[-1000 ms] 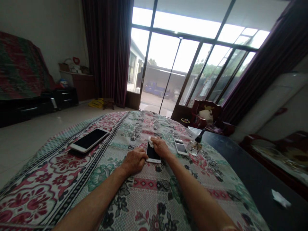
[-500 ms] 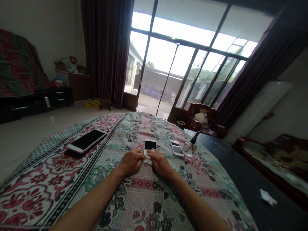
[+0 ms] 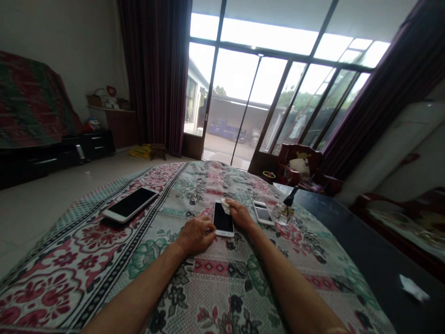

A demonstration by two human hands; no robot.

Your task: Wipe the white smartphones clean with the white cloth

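A white smartphone (image 3: 223, 221) with a dark screen lies face up on the floral tablecloth (image 3: 215, 283). My left hand (image 3: 197, 235) is closed at its lower left edge, gripping it there. A white tissue (image 3: 225, 206) is under the fingers of my right hand (image 3: 240, 215), pressed to the upper right of the screen. Right of that hand lies a second, smaller white phone (image 3: 263, 214). A clear glass bottle (image 3: 283, 213) with a black top stands beside it. Farther left, a larger white phone (image 3: 131, 204) rests on the cloth.
A dark tabletop (image 3: 333, 232) extends to the right, with a crumpled white tissue (image 3: 414, 287) on it. Wooden chairs (image 3: 302, 169) stand beyond the table. Glass doors (image 3: 236, 106) and purple curtains (image 3: 155, 79) are at the back.
My right hand has moved with the tissue from the phone's lower end to its upper right corner, uncovering the screen. My left hand stays near the lower left edge. The view has shifted slightly.
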